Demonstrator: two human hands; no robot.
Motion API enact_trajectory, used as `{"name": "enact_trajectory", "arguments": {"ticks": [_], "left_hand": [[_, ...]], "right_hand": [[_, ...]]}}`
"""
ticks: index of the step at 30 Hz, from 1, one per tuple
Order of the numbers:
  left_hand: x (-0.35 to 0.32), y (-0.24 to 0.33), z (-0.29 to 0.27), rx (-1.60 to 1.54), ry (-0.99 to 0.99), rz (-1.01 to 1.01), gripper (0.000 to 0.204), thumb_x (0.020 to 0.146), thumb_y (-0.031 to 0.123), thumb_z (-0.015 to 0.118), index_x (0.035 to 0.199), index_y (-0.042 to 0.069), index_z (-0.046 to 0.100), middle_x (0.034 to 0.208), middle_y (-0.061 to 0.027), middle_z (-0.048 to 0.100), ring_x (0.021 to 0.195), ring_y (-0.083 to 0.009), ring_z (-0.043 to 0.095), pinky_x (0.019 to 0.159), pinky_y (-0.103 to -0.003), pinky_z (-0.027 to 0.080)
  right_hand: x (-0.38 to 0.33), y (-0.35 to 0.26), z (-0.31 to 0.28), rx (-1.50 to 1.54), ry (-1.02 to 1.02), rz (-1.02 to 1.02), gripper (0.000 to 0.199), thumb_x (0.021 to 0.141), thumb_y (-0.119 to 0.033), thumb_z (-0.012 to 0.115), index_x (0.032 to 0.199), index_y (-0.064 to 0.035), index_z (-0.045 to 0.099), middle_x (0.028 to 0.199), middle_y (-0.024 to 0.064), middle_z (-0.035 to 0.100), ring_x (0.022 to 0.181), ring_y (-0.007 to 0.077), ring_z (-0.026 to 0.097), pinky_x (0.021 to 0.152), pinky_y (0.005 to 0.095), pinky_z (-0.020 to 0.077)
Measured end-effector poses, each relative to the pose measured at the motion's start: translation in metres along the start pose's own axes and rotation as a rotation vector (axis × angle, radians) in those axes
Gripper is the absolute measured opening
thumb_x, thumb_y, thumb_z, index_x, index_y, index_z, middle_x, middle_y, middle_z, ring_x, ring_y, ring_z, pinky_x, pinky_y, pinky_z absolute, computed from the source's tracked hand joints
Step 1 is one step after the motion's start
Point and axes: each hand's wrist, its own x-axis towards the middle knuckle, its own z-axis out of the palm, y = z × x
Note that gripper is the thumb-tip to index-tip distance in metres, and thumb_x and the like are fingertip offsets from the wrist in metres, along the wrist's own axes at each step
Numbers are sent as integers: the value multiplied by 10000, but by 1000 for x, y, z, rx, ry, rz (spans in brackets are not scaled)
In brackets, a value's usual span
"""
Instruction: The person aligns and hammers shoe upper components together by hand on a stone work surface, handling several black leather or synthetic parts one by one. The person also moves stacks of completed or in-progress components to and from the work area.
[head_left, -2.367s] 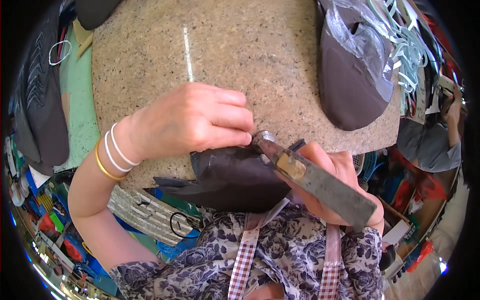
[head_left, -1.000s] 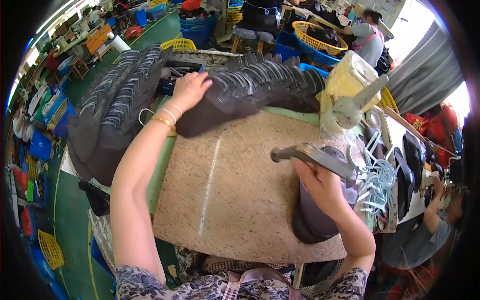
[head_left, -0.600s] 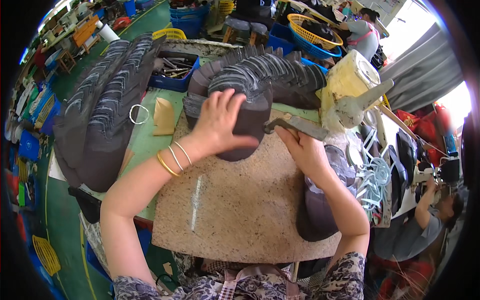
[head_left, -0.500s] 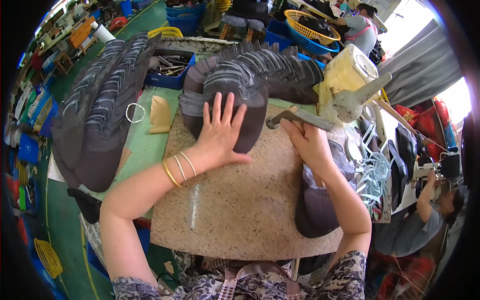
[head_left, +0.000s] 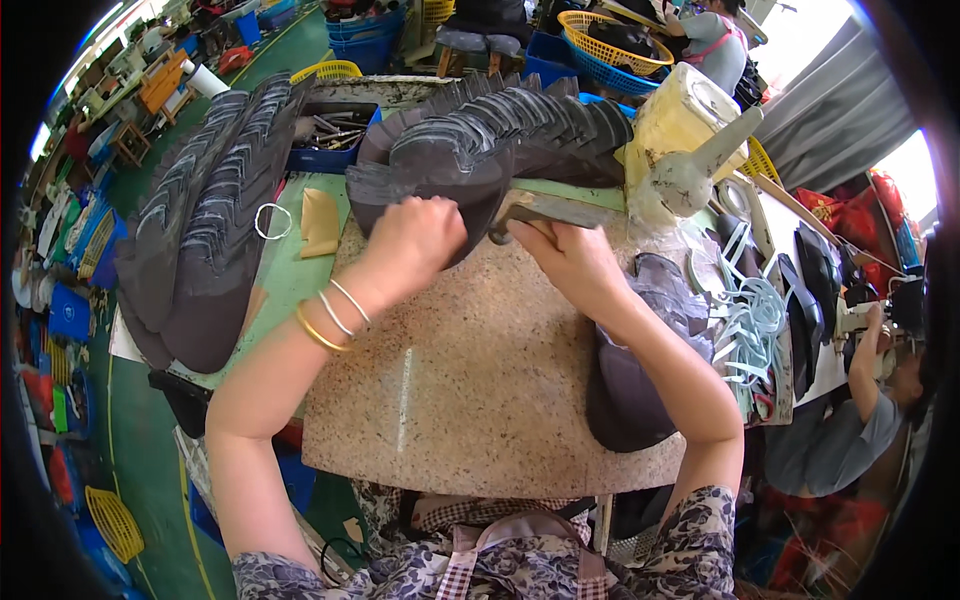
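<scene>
My left hand [head_left: 415, 238] is closed, its fingers curled down at the near edge of a fanned pile of dark grey, round-ended shoe pieces [head_left: 455, 180]. Whatever those fingers hold, if anything, is hidden beneath them. My right hand [head_left: 578, 262] grips a hammer; its metal head [head_left: 560, 210] lies level above the board, just right of the pile, its round face pointing left. The handle is mostly hidden under my hand and forearm. A dark shoe piece with a greyish coated end [head_left: 630, 395] lies on the speckled board [head_left: 480, 380] below my right forearm.
More fanned dark pieces [head_left: 215, 250] lie at the left. Behind stands a blue box of tools [head_left: 335, 140]. A yellowish container [head_left: 690, 110] with a coated handle is at the right back, above pale blue straps [head_left: 750, 315]. Co-workers [head_left: 840, 440] sit at the right and far back.
My left hand has gone from flat and spread on the pile to curled at its near edge. My right hand and the hammer have shifted left, closer to the pile.
</scene>
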Motion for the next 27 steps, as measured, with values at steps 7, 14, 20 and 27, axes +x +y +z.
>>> {"name": "enact_trajectory", "arguments": {"ticks": [7, 14, 20, 27], "left_hand": [[-11, -66, -62, -237, 577, -116, 322, 936, 268, 468, 882, -24, 594, 726, -196, 581, 617, -252, 523, 634, -395, 424], [-142, -46, -222, 115, 951, -131, 380, 954, 230, 484, 1157, -85, 546, 1103, -120, 618, 965, -140, 575, 872, -266, 419], [-213, 102, -67, 233, -82, 542, 433, 735, 110, 529, 1090, -137, 540, 1069, -302, 585, 814, -306, 648, 590, -278, 542], [-228, 129, -18, 114, -382, 549, 514, 806, 370, 571, 1034, -90, 592, 1097, -228, 596, 960, -317, 594, 749, -333, 523]], "right_hand": [[49, -4, 59, -282, -200, 62, 308, 887, -321, 512, 945, -26, 578, 857, 200, 645, 805, 397, 621, 722, 454, 506], [41, -19, 53, -326, -248, 111, 330, 887, -334, 505, 979, -29, 588, 897, 217, 639, 864, 384, 624, 761, 443, 509], [3, -20, 8, -70, -174, 11, 289, 842, -321, 562, 877, -46, 643, 838, 189, 632, 793, 370, 610, 698, 439, 483], [-139, -67, -51, -2, -208, -301, 164, 801, -115, 649, 939, -29, 630, 734, 115, 610, 513, 204, 579, 418, 285, 447]]}}
